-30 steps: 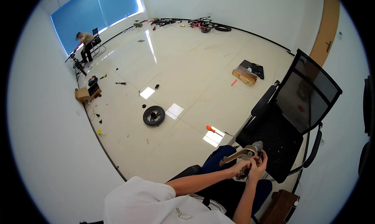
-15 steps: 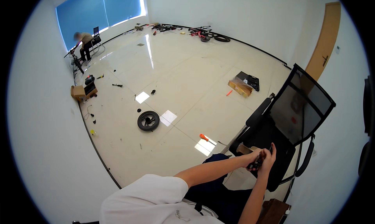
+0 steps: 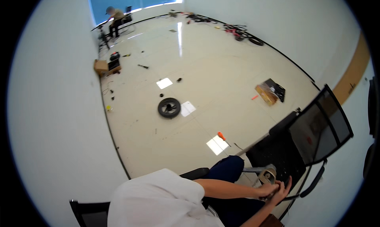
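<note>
The black chair (image 3: 283, 152) is partly covered at its seat's front edge by the worked-on things, and the right forearm (image 3: 261, 216) is cut off by the lower border. The left hand (image 3: 266, 190) is folded around the lower end of a beige curved part (image 3: 269, 177), held before the seat with its rounded, grey-topped end upward, while the right hand (image 3: 283, 193) is pressed close with one finger raised, and whether anything is pinched there cannot be told. More of that rounded end is shown than half a second ago.
</note>
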Available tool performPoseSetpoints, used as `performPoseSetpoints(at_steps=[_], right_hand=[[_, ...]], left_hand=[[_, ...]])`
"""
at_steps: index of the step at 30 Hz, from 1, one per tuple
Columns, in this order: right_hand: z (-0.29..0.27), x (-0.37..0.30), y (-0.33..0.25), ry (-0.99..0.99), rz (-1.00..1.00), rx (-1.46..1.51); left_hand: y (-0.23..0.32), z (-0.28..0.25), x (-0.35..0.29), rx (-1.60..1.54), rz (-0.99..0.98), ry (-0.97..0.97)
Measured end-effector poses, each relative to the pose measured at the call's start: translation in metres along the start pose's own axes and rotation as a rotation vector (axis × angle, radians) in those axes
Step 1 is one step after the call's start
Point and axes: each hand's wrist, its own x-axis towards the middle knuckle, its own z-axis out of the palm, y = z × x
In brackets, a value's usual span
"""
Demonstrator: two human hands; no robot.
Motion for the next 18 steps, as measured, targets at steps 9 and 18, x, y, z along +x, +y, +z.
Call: performPoseSetpoints(at_steps=[9, 18], right_hand=[[-0.024, 0.023, -0.028, -0.018, -0.02, -0.157], [0.007, 0.043, -0.04, 0.035, 0.069, -0.046]], left_hand=[[0.001, 0.038, 0.029, -0.125, -0.1, -0.183], [0.025, 0.02, 0.04, -0.22, -0.085, -0.156]])
